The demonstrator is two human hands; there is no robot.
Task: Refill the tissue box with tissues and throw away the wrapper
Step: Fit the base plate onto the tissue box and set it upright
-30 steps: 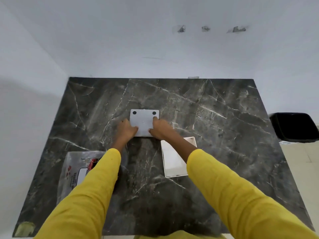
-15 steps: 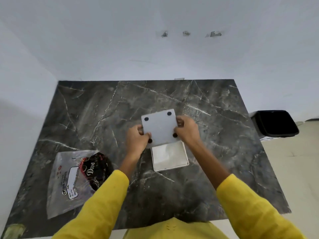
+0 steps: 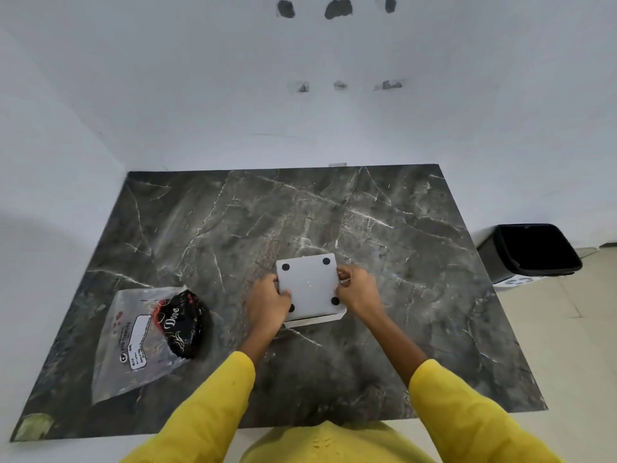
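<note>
A white square base panel (image 3: 309,284) with black rubber feet at its corners lies on top of the white tissue box (image 3: 314,318), whose front edge shows just below it. My left hand (image 3: 268,304) grips the panel's left side and my right hand (image 3: 357,292) grips its right side. The clear plastic wrapper (image 3: 133,342) with a printed label lies flat on the table at the left, with a black "Dove" packet (image 3: 180,325) on or inside its right part. No loose tissues are visible.
The dark marble table (image 3: 400,262) stands against white walls at the back and left. A black waste bin (image 3: 531,250) with a dark liner stands on the tiled floor beyond the table's right edge.
Both hands have brought the footed panel from the table's middle towards me and set it over the white box. The view has tilted up, showing more wall.
</note>
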